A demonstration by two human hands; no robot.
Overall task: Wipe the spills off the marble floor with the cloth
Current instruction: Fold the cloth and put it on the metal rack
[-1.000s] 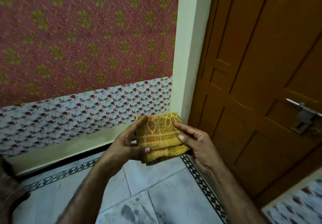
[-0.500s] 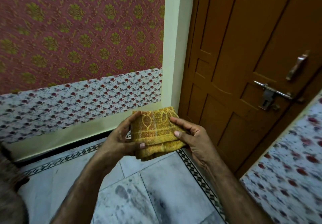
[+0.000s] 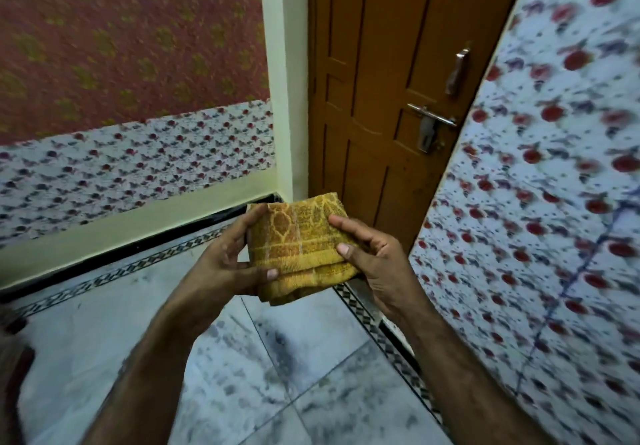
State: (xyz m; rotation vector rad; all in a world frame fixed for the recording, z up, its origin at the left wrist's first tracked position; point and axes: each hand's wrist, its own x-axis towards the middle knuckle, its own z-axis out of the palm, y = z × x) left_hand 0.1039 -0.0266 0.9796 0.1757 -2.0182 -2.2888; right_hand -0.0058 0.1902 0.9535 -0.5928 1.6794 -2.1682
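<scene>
A folded yellow-orange patterned cloth is held up in front of me, well above the floor. My left hand grips its left edge, thumb pressed on the lower front. My right hand holds the right edge with fingers over the top face. Below lies the white marble floor, marked with dark grey smudges and spills between my forearms.
A brown wooden door with a metal handle stands shut straight ahead. Floral-tiled walls rise on the left and close on the right. A black-and-white border strip edges the floor. A dark object sits at the far left.
The view has swung right and down, bringing the right wall and more of the stained floor into sight. Both hands keep the same hold on the cloth.
</scene>
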